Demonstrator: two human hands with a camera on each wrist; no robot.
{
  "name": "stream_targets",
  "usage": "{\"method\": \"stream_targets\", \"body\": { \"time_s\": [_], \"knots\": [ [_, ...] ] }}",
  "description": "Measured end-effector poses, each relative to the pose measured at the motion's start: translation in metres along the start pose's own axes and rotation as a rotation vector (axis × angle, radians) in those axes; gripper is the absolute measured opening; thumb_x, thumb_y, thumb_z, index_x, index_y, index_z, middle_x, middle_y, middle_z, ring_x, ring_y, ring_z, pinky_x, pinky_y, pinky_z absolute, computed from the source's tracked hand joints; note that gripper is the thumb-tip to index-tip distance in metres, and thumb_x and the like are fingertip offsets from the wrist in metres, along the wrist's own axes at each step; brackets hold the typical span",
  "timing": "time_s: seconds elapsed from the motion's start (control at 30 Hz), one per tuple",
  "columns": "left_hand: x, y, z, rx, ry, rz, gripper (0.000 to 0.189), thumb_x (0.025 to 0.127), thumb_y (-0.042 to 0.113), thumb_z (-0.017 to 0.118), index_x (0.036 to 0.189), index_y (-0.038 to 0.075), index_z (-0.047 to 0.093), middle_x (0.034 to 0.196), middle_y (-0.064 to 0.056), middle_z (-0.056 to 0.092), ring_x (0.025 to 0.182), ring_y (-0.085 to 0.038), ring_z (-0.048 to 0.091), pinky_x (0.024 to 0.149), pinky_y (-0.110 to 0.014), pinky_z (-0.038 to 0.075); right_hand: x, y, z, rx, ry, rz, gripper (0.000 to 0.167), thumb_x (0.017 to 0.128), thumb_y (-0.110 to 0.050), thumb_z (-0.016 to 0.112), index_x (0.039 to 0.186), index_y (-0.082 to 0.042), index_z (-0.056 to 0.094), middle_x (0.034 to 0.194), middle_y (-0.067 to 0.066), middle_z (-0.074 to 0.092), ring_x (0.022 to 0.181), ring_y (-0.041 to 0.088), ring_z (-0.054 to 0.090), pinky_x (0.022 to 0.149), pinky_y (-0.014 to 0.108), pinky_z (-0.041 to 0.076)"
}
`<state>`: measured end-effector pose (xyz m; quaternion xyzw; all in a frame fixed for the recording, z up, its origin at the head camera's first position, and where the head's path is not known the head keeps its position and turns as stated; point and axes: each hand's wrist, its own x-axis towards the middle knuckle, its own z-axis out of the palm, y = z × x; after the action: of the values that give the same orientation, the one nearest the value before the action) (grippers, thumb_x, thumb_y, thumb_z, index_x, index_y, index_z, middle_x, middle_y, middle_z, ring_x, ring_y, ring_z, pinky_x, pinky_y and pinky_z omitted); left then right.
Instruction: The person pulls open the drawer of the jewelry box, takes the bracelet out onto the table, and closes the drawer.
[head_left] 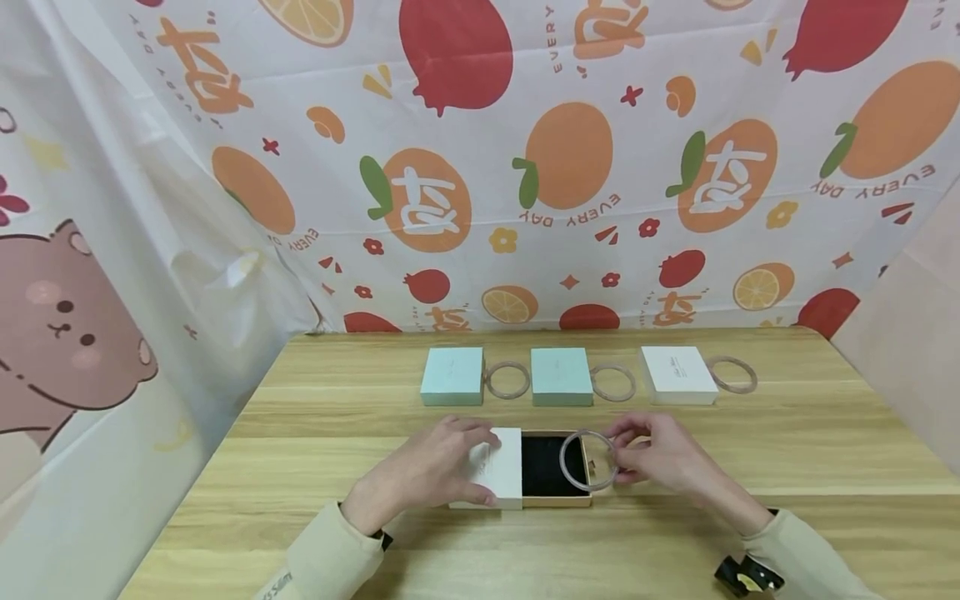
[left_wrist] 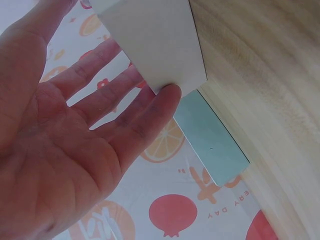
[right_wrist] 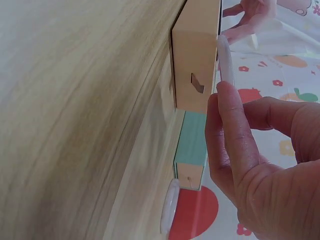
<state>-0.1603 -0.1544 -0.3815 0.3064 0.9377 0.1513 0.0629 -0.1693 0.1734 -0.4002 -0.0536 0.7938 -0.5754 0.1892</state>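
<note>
My left hand (head_left: 431, 467) holds the white sleeve (head_left: 504, 475) of a drawer-style jewelry box, thumb at the near edge and fingers towards the far side. Out of the sleeve's right end slides a tan drawer (head_left: 557, 502) lined with a black pad (head_left: 550, 467). Between its thumb and fingers, my right hand (head_left: 660, 454) pinches a pale translucent bangle (head_left: 564, 471), tilted over the drawer's right end. The right wrist view shows the bangle (right_wrist: 226, 60) edge-on beside the drawer's end face (right_wrist: 195, 65), which has a small pull tab (right_wrist: 197, 84).
Along the back of the wooden table (head_left: 300, 467) stand two mint boxes (head_left: 453, 375) and a white box (head_left: 678, 373). A bangle (head_left: 507, 380) lies to the right of each one. A fruit-printed cloth (head_left: 570, 275) hangs behind the table.
</note>
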Motion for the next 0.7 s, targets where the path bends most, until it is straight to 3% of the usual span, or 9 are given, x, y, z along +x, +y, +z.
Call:
{"method": "stream_targets", "body": {
  "time_s": [0.7],
  "knots": [
    [-0.001,0.000,-0.001,0.010,0.000,-0.006,0.063,0.074,0.048,0.089,0.124,0.015,0.070,0.140,-0.010,0.065,0.129,-0.034,0.059,0.104,-0.051,0.054,-0.004,0.013,-0.030,-0.019,0.106,0.053,0.036,0.092,0.005,0.065,0.127,0.012,0.058,0.110,0.021,0.061,0.081,0.020,0.069,0.074,0.033,0.064]
  ]
}}
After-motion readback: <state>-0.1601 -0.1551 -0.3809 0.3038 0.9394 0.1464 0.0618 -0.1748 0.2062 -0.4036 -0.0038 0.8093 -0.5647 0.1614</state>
